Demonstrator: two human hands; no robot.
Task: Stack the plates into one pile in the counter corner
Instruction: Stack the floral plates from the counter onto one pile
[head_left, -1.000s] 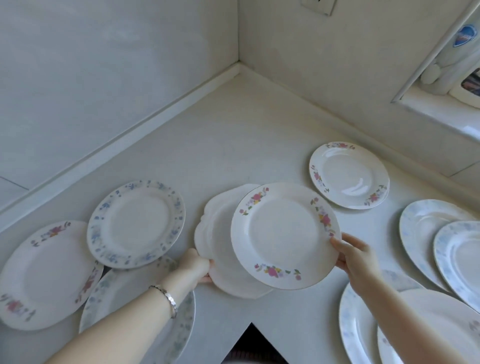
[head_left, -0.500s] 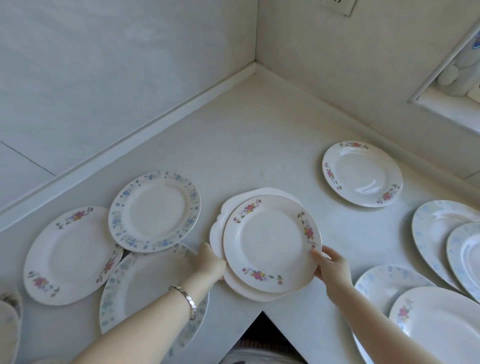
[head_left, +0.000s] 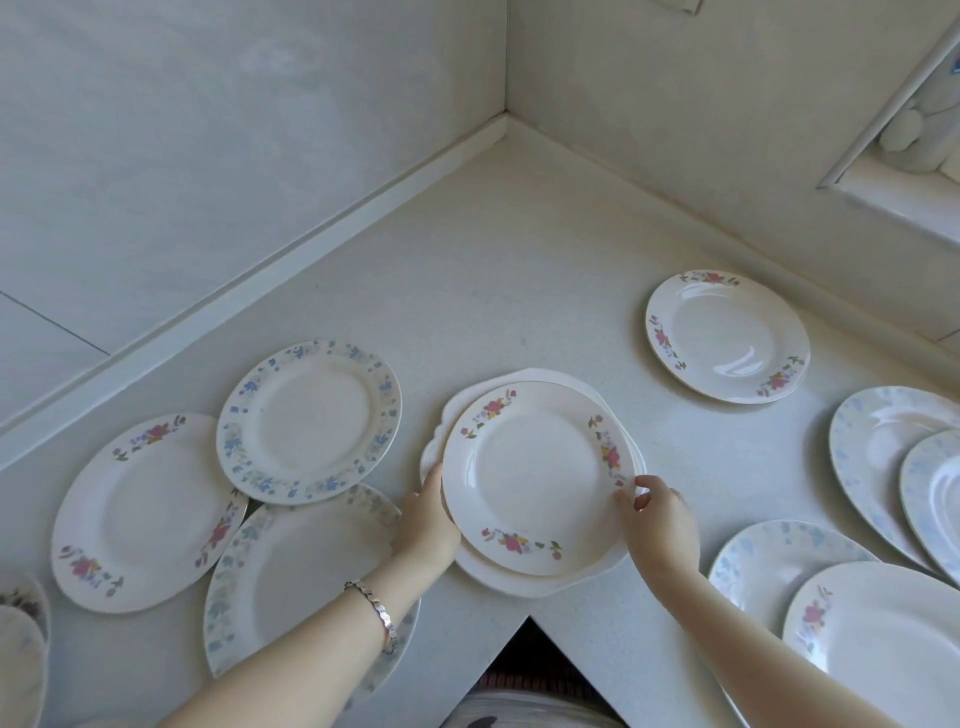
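Head cam: left grip (head_left: 428, 514) holds scalloped plate (head_left: 524, 583), right grip (head_left: 657, 514) pinches floral plate (head_left: 537, 475) on it (slightly off-center), I'd square them before lifting.

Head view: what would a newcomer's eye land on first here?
First, the pink-flowered plate lying on a white scalloped plate at the counter's front edge, centre frame. The left hand grips the scalloped rim and the right hand pinches the flowered rim. Next, loose plates lie flat on both sides, such as the blue-flowered plate on the left, and no pile stands yet in the counter corner behind.
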